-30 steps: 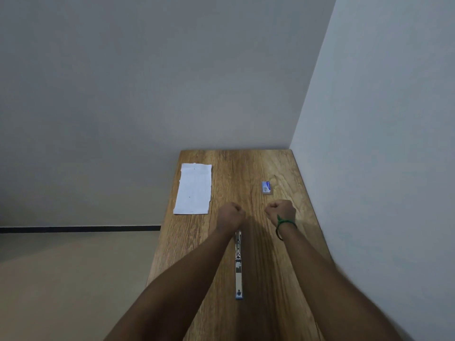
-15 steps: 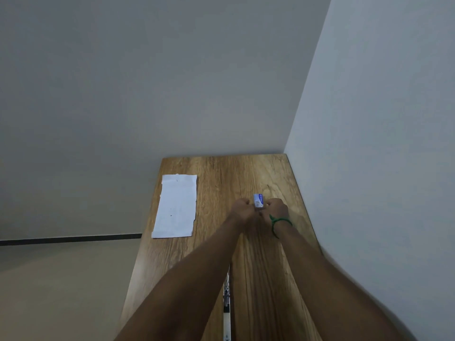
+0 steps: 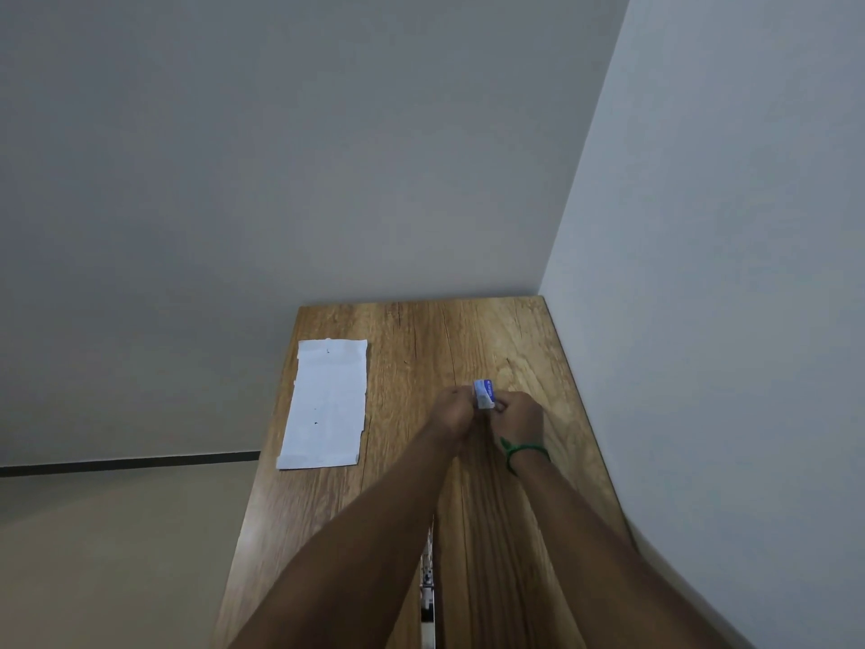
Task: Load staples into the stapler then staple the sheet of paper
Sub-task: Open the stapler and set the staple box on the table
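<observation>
A narrow wooden tabletop (image 3: pixel 412 348) runs into the corner of two bare grey walls, and you are working near its right edge. Your fingers (image 3: pixel 500 407) are pinched narrow on the small blue-and-white staple box (image 3: pixel 484 393), the left hand (image 3: pixel 450 410) gripping one side and the right hand (image 3: pixel 519 416) the other. A second ago both fists rested on the wood with the box lying alone farther off; half a second ago you had closed on it, and now it is lifted slightly and turned between your hands. I judge you are prising it open, though the flap is too small to tell whether it has given yet.

A green band (image 3: pixel 523 451) circles your right wrist. Near you, between your forearms, the stapler (image 3: pixel 428 585) lies flat, seemingly swung open, mostly hidden by your left arm. The sheet of paper (image 3: pixel 325 405) lies untouched at the far left, well apart from your hands. Loading has therefore begun, but no staples are out.
</observation>
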